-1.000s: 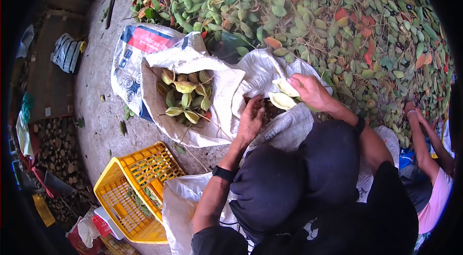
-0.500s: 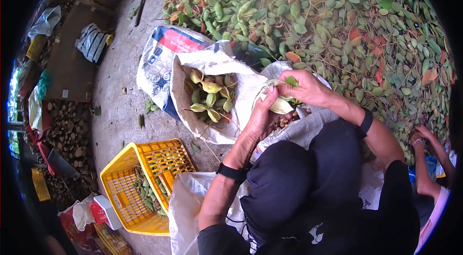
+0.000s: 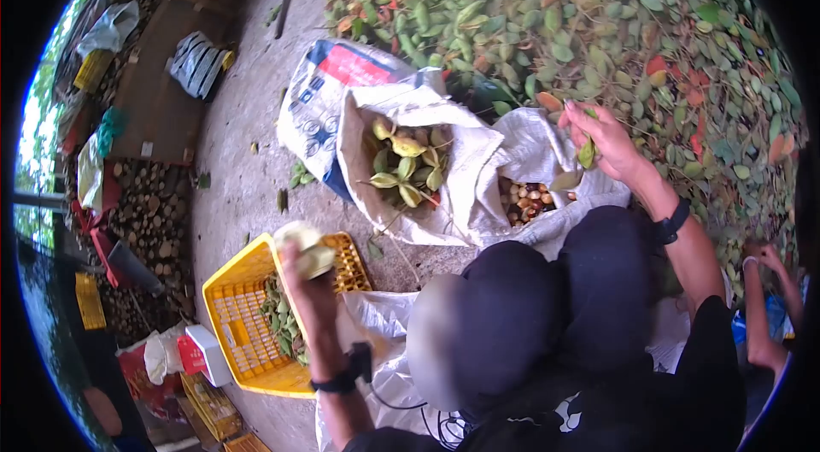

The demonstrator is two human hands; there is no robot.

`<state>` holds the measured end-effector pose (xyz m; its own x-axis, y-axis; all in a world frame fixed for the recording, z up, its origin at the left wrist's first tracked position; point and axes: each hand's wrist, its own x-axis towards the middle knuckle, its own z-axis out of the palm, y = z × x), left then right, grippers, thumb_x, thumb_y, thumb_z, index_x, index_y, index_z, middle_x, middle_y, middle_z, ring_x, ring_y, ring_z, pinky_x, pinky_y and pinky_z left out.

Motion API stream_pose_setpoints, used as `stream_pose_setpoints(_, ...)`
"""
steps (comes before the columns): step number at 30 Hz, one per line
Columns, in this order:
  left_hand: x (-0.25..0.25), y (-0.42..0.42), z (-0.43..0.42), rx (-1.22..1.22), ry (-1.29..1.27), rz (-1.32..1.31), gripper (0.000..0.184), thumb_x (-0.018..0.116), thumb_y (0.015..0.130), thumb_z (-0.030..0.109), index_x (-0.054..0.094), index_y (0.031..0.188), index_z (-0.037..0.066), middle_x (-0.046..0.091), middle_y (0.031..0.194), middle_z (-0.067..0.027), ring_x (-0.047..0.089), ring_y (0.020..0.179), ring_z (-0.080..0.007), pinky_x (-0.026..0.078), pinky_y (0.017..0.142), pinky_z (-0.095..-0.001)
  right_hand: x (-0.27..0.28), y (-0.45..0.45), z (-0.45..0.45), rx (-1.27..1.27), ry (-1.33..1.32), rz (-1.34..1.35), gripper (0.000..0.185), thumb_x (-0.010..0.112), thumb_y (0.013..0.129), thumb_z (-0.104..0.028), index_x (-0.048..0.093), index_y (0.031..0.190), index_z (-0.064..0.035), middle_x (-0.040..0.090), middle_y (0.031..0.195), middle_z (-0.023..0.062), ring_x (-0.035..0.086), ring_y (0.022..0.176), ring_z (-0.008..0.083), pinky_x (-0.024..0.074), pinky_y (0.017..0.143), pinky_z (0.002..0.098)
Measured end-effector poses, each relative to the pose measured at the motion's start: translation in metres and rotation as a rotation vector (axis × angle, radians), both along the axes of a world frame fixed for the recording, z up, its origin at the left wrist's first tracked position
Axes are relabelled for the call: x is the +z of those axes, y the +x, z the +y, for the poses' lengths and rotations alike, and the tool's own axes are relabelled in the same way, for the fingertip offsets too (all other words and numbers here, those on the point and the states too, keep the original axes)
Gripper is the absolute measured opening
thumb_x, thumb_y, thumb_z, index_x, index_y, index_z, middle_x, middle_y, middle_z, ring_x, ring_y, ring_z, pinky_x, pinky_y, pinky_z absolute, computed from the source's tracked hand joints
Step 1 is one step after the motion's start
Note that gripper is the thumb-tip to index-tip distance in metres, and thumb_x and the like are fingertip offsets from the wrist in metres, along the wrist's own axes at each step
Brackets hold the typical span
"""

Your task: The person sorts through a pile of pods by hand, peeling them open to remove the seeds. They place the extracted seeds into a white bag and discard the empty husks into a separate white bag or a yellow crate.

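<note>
My left hand (image 3: 313,298), smeared by motion, is over the near edge of the yellow plastic crate (image 3: 224,281), closed on a pale, opened seed pod shell (image 3: 314,257). My right hand (image 3: 611,143) is closed round a small green pod piece (image 3: 587,153), just above the rim of a white woven sack (image 3: 534,140). Inside that sack lie several brown, rounded seeds (image 3: 525,196). Beside it, another white sack (image 3: 363,144) holds whole green-yellow pods (image 3: 408,168). Green husks (image 3: 282,319) lie in the crate.
A large heap of green and reddish pods (image 3: 547,33) spreads over the concrete floor at the back right. Another person's hands (image 3: 764,255) are at the right edge. Stacked cut logs (image 3: 145,230) and a white-and-red box (image 3: 205,355) stand at left.
My left hand has swung from the seed sack leftward to the crate, carrying the pale shell. My right hand has parted from it and moved to the right with the green piece. The view has shifted.
</note>
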<state>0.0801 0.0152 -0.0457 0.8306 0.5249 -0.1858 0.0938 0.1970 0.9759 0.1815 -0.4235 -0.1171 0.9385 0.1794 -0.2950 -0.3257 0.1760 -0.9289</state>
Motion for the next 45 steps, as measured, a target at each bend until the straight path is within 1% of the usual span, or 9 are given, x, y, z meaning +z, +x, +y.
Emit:
stream_pose_setpoints(4,0.033,-0.059,0.117,0.373,0.302,-0.028,0.045,0.059,0.086,0.040,0.051,0.118,0.009,0.057,0.107,-0.0083,0.057,0.088,-0.0180,0.047,0.067,-0.0297,-0.022,0.002,-0.028,-0.115,0.447,0.165,0.027,0.057,0.091,-0.032,0.053,0.087,-0.0055,0.059,0.098,0.0043,0.043,0.058,0.0051,0.0369,0.050,0.0211)
stream_pose_setpoints(11,0.003,-0.082,0.163,0.443,1.216,0.253,0.059,0.064,0.083,0.023,0.038,0.132,0.006,0.039,0.133,-0.0163,0.047,0.112,-0.0299,0.047,0.083,-0.0407,-0.028,0.010,-0.039,-0.164,0.694,0.246,0.021,0.061,0.088,-0.028,0.052,0.093,-0.0099,0.064,0.098,0.0066,0.045,0.053,0.0069,0.0424,0.049,0.0237)
stream_pose_setpoints(16,-0.013,0.029,-0.029,-0.706,0.763,0.049,0.059,0.064,0.083,0.011,0.037,0.135,0.006,0.049,0.127,-0.0167,0.053,0.113,-0.0276,0.047,0.093,-0.0360,-0.020,0.018,-0.017,-0.186,0.745,0.239,0.025,0.067,0.083,-0.030,0.055,0.092,-0.0101,0.052,0.076,-0.0007,0.051,0.067,0.0088,0.0460,0.052,0.0257)
stream_pose_setpoints(19,-0.049,0.075,-0.170,-1.148,0.883,-0.414,0.083,0.079,0.069,0.017,0.034,0.139,0.018,0.031,0.135,-0.0177,0.046,0.117,-0.0344,0.047,0.093,-0.0411,0.011,0.011,0.010,-0.383,0.604,0.218,0.026,0.059,0.090,-0.032,0.055,0.089,-0.0058,0.053,0.069,-0.0017,0.050,0.055,0.0058,0.0441,0.050,0.0210)
stream_pose_setpoints(27,-0.076,0.102,-0.285,-0.960,0.978,-0.917,0.034,0.064,0.084,0.017,0.055,0.116,0.011,0.050,0.101,-0.0181,0.062,0.078,-0.0278,0.053,0.064,-0.0332,0.000,0.002,-0.005,-0.281,0.589,0.143,0.027,0.054,0.093,-0.024,0.056,0.108,-0.0022,0.057,0.090,0.0044,0.058,0.072,0.0159,0.0519,0.067,0.0304)
stream_pose_setpoints(29,-0.068,0.092,-0.274,-1.196,-0.078,-0.008,0.035,0.057,0.091,0.023,0.052,0.118,0.002,0.059,0.085,-0.0159,0.064,0.069,-0.0219,0.053,0.064,-0.0283,-0.013,0.007,-0.011,-0.219,0.560,0.075,0.026,0.053,0.093,-0.023,0.053,0.108,-0.0025,0.057,0.096,0.0057,0.058,0.087,0.0171,0.0516,0.072,0.0298)
stream_pose_setpoints(30,-0.072,0.091,-0.270,-1.170,-0.091,0.012,0.043,0.047,0.096,0.034,0.050,0.119,-0.003,0.062,0.079,-0.0153,0.063,0.062,-0.0191,0.054,0.065,-0.0285,-0.017,0.003,-0.010,-0.206,0.432,0.041,0.026,0.053,0.093,-0.025,0.052,0.108,-0.0036,0.056,0.098,0.0048,0.057,0.090,0.0157,0.0509,0.073,0.0290)
stream_pose_setpoints(37,-0.093,0.101,-0.239,-1.071,-0.453,0.051,0.059,0.034,0.096,0.048,0.049,0.117,-0.005,0.056,0.109,-0.0192,0.062,0.090,-0.0234,0.055,0.074,-0.0331,-0.030,-0.020,-0.019,0.159,0.047,0.023,0.032,0.053,0.093,-0.032,0.050,0.113,-0.0064,0.052,0.102,0.0012,0.053,0.097,0.0108,0.0489,0.074,0.0279)
stream_pose_setpoints(45,-0.085,0.090,-0.232,-1.060,-0.428,-0.082,0.048,0.065,0.085,0.016,0.045,0.126,0.002,0.055,0.112,-0.0100,0.060,0.093,-0.0201,0.053,0.077,-0.0295,-0.010,-0.026,-0.019,0.190,0.151,-0.114,0.031,0.059,0.089,-0.016,0.049,0.116,-0.0041,0.056,0.105,0.0044,0.053,0.099,0.0113,0.0455,0.083,0.0269)
